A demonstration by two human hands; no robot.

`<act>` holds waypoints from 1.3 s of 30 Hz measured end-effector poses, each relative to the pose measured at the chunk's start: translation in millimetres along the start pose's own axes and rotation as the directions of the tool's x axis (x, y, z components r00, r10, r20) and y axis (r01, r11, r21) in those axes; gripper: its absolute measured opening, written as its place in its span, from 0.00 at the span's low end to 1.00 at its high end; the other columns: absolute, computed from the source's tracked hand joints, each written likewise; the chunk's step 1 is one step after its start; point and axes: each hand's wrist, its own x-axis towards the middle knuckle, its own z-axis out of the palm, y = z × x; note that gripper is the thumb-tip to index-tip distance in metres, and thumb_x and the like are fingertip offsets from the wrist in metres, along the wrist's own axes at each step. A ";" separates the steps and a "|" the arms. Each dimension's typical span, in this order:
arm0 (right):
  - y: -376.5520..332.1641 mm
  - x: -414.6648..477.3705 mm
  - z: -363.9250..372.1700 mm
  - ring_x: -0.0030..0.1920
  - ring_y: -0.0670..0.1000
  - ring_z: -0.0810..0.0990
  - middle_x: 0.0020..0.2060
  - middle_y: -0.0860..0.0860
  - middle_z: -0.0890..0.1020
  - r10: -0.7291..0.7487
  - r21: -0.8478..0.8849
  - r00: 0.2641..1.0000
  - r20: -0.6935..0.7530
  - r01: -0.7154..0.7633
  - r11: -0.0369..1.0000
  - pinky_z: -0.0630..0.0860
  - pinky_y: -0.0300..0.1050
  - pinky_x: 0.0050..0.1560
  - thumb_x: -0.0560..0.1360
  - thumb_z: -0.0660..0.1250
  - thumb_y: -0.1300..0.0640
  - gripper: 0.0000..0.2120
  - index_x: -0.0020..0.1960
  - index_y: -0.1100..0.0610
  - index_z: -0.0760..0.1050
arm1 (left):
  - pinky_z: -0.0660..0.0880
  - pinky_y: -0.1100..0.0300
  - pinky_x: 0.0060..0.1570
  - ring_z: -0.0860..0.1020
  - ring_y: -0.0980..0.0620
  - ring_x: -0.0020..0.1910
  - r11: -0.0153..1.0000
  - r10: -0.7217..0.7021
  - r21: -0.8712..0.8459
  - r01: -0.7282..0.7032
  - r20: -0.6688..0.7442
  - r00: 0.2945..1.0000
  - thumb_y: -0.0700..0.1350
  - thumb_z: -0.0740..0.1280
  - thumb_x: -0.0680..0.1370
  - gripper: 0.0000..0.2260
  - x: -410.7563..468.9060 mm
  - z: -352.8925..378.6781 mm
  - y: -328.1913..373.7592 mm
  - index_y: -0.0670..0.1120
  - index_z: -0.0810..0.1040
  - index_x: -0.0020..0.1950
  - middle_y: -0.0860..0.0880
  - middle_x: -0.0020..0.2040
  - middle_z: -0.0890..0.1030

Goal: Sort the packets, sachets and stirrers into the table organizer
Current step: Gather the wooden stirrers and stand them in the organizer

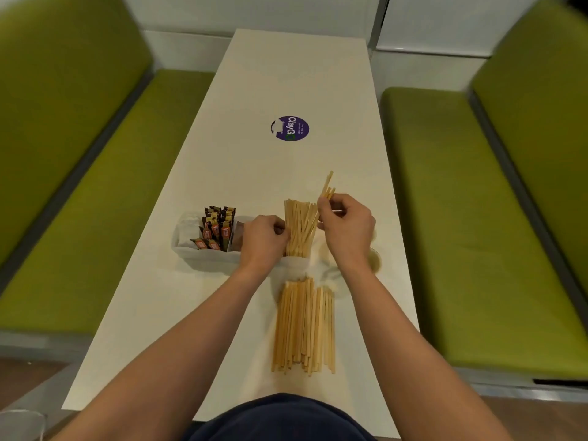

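A long white table (286,74) stands between two green benches (79,186). On it sits the clear table organizer (203,254). The person's right hand (345,222) pinches a small bunch of stirrers (327,186), and their tips stick up past the fingers. Just left of that grip, many stirrers stand upright (299,227) in the organizer's right end. The left hand (262,238) is curled against the other side of that standing bunch, holding it steady, though I cannot see if the fingers close all the way around it. Further left of both hands, brown and orange packets (216,230) already stand in their slot, and white sachets (189,229) fill the end slot. Below the grip, nearer the person, a big pile of stirrers (304,326) lies flat on the table. I think the packets and sachets are done, and the stirrers are about half done.
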 end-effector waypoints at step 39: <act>60.5 -103.4 -24.5 0.42 0.51 0.80 0.39 0.48 0.83 0.294 -0.677 0.895 0.336 0.012 0.735 0.75 0.46 0.43 0.75 0.70 0.41 0.14 0.45 0.52 0.83 | 0.76 0.58 0.36 0.79 0.53 0.38 0.948 -0.190 0.301 0.099 0.289 0.938 0.58 0.72 0.71 0.11 -114.2 8.4 -29.9 0.52 0.80 0.40 0.55 0.37 0.80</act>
